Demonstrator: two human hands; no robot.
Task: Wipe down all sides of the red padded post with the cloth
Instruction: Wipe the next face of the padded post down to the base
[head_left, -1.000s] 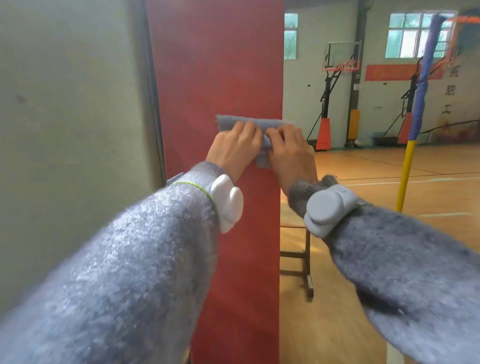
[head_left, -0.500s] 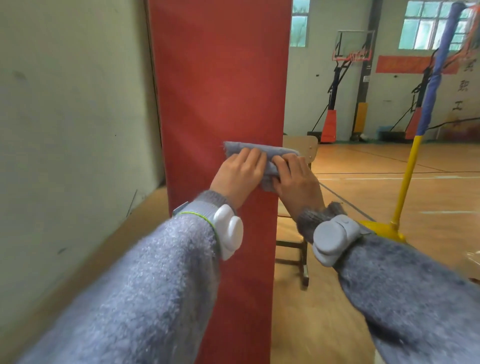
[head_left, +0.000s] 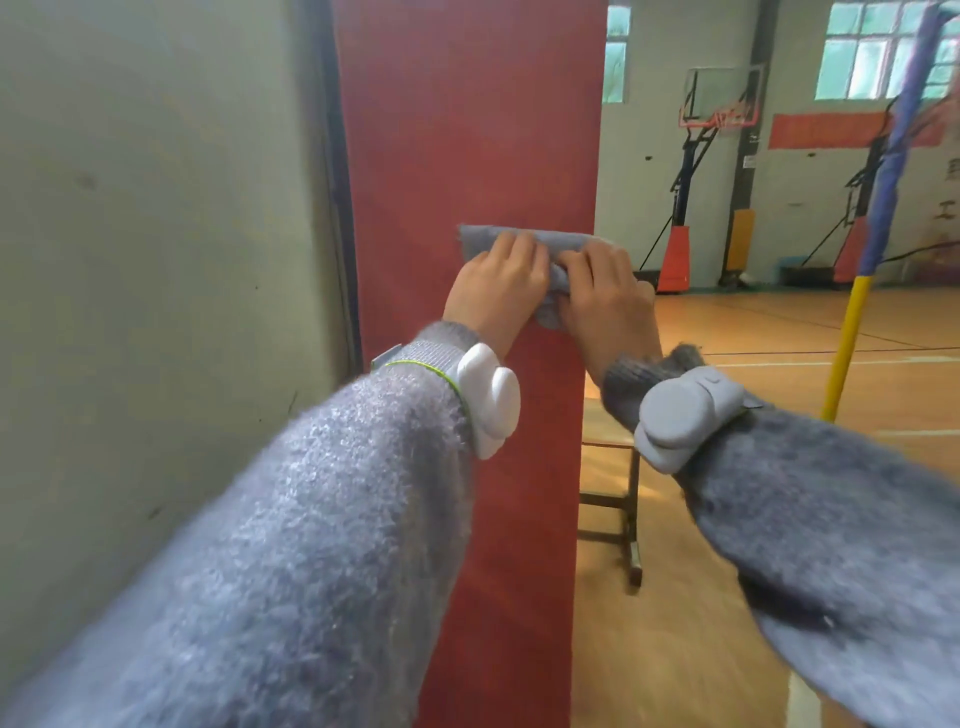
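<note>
The red padded post (head_left: 467, 130) stands upright in the middle of the view, right beside a wall. A folded grey cloth (head_left: 566, 240) lies against its front face near the right edge, at about chest height. My left hand (head_left: 496, 293) and my right hand (head_left: 605, 304) sit side by side on the cloth, fingers bent over it, holding it against the padding. Part of the cloth bunches between the two hands. The post's other sides are hidden from here.
A pale wall (head_left: 156, 260) closes off the left, with a narrow dark gap to the post. Behind the post on the right stands a metal-legged chair (head_left: 623, 499). A blue and yellow pole (head_left: 852, 322) rises from the wooden gym floor (head_left: 779, 364). Basketball stands line the far wall.
Both hands slid the cloth down the post's front face, then back up to roughly the earlier height. My view dipped and rose with them.
</note>
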